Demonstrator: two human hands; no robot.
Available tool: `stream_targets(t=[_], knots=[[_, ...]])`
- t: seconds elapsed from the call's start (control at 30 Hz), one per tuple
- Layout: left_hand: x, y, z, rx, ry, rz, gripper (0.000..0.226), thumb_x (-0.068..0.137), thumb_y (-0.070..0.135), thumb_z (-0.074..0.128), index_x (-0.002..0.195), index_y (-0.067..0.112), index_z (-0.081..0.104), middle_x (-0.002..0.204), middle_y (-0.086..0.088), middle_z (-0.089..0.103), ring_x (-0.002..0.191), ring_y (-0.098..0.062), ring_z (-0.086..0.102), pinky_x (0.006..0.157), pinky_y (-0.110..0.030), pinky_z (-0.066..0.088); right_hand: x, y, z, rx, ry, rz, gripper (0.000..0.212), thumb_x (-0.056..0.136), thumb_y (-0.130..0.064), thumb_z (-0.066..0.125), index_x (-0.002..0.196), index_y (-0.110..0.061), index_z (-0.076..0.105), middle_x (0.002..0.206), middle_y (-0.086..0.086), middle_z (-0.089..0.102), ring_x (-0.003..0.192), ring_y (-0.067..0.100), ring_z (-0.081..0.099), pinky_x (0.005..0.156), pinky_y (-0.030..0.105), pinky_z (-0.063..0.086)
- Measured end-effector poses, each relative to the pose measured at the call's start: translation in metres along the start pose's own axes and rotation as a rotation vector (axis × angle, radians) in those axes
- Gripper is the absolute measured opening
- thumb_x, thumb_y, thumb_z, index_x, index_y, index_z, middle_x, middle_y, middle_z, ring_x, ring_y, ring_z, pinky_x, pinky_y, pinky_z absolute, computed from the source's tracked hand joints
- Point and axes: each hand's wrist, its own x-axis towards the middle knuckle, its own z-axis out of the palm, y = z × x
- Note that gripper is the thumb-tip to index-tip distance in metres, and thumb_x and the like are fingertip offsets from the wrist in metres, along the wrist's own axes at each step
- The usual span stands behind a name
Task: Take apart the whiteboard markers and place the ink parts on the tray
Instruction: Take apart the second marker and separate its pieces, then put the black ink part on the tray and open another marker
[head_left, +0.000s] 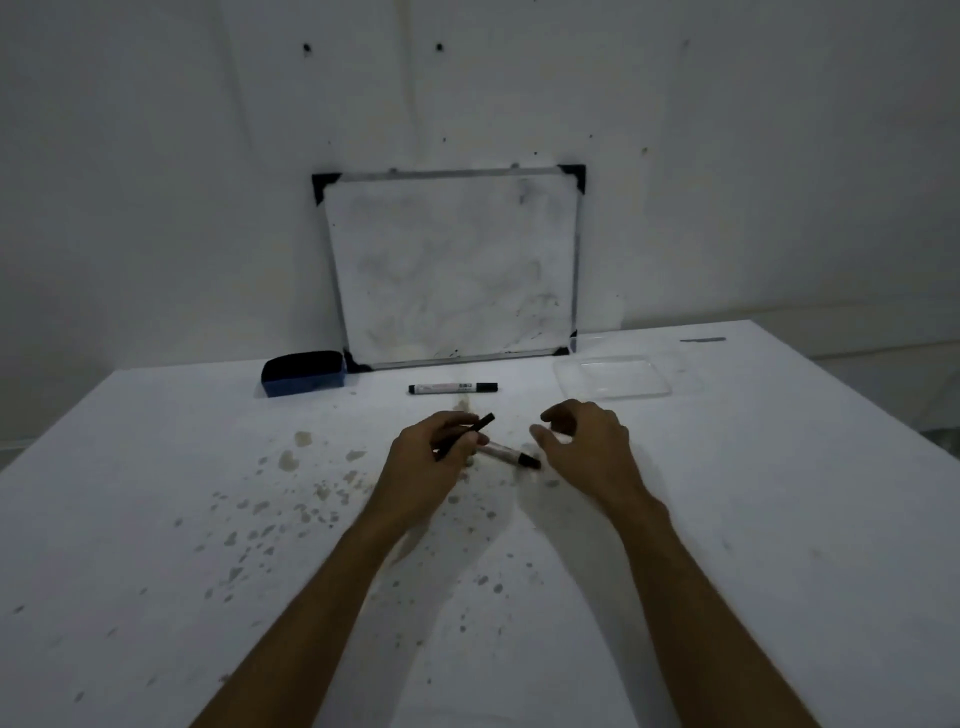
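My left hand (434, 460) grips a thin black ink part (466, 435) that slants up to the right, and its fingertips also touch the left end of a white marker body (511, 455) with a black tip, which lies on the table. My right hand (587, 441) hovers just right of that marker body with its fingers curled apart and nothing in them. A second, whole marker (453, 388) lies flat farther back. The clear plastic tray (613, 378) sits at the back right and looks empty.
A small smudged whiteboard (452, 265) leans against the wall at the back. A blue-and-black eraser (304, 373) sits to its left. The white table (753, 519) has many brown stains in the middle and left. A dark strip (702, 340) lies at the far right edge.
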Motion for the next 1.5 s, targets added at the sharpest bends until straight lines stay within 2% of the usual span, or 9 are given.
stream_targets(t=[0.23,0.37,0.47,0.6,0.87,1.1,1.2,1.33,1.5], knots=[[0.063,0.055,0.062,0.043,-0.223,0.087,0.019,0.101,0.024,0.066,0.115,0.017,0.077,0.103,0.007,0.082,0.102,-0.008,0.075,0.092,-0.027,0.058,0.021,0.080,-0.084,-0.025,0.020,0.229,0.034,0.092,-0.042,0.069,0.118,-0.020,0.064,0.092,-0.008,0.067,0.100,0.024,0.067,0.092,0.038,0.052],[0.125,0.085,0.116,0.241,-0.202,0.156,0.020,0.099,0.029,0.068,0.114,0.023,0.080,0.098,0.006,0.077,0.085,-0.003,0.067,0.075,-0.018,0.048,0.039,0.123,-0.099,-0.093,0.101,0.296,0.038,0.091,-0.040,0.070,0.121,-0.018,0.064,0.105,0.002,0.073,0.109,0.029,0.065,0.096,0.042,0.050],[0.172,0.096,0.156,0.401,-0.253,0.182,0.021,0.099,0.029,0.067,0.115,0.023,0.079,0.098,0.000,0.076,0.079,-0.008,0.066,0.069,-0.020,0.049,0.047,0.144,-0.093,-0.036,0.196,0.301,0.037,0.091,-0.034,0.070,0.123,-0.018,0.061,0.099,-0.001,0.073,0.110,0.030,0.065,0.100,0.044,0.043],[0.221,0.093,0.198,0.625,-0.351,0.201,0.022,0.096,0.027,0.071,0.115,0.020,0.080,0.107,-0.007,0.079,0.094,-0.021,0.073,0.088,-0.037,0.060,0.053,0.150,-0.086,-0.078,0.181,0.262,0.037,0.092,-0.038,0.065,0.125,-0.024,0.057,0.085,-0.014,0.067,0.107,0.023,0.065,0.100,0.042,0.037],[0.255,0.068,0.248,0.776,-0.483,0.086,0.028,0.085,0.019,0.081,0.112,0.021,0.082,0.110,-0.004,0.080,0.096,-0.017,0.071,0.082,-0.029,0.059,0.056,0.158,-0.082,-0.079,0.185,0.238,0.028,0.093,-0.039,0.064,0.119,-0.029,0.062,0.088,-0.014,0.066,0.102,0.017,0.062,0.095,0.036,0.033],[0.250,0.067,0.242,0.756,-0.446,0.095,0.035,0.087,0.019,0.081,0.121,0.012,0.077,0.120,-0.009,0.077,0.106,-0.023,0.073,0.094,-0.034,0.059,0.055,0.152,-0.085,-0.089,0.148,0.244,0.029,0.093,-0.039,0.064,0.120,-0.029,0.062,0.092,-0.015,0.065,0.106,0.018,0.063,0.100,0.039,0.034],[0.233,0.082,0.218,0.720,-0.440,0.165,0.030,0.094,0.020,0.074,0.122,0.012,0.076,0.121,-0.010,0.077,0.105,-0.022,0.072,0.096,-0.035,0.058,0.051,0.141,-0.085,-0.001,0.063,0.234,0.028,0.094,-0.037,0.065,0.119,-0.026,0.062,0.089,-0.015,0.064,0.100,0.017,0.068,0.102,0.041,0.045],[0.185,0.099,0.161,0.624,-0.422,0.273,0.023,0.098,0.028,0.068,0.116,0.017,0.079,0.112,-0.002,0.079,0.093,-0.011,0.069,0.088,-0.030,0.058,0.032,0.108,-0.078,0.125,-0.107,0.156,0.027,0.096,-0.036,0.065,0.119,-0.022,0.064,0.098,-0.007,0.070,0.085,0.008,0.064,0.079,0.024,0.048],[0.111,0.080,0.082,0.609,-0.407,0.303,0.019,0.097,0.036,0.068,0.110,0.027,0.080,0.103,0.013,0.077,0.083,0.007,0.064,0.073,-0.011,0.044,0.015,0.071,-0.061,0.023,-0.156,0.015,0.021,0.094,-0.036,0.066,0.113,-0.025,0.067,0.097,-0.003,0.065,0.082,0.011,0.059,0.067,0.022,0.040]])
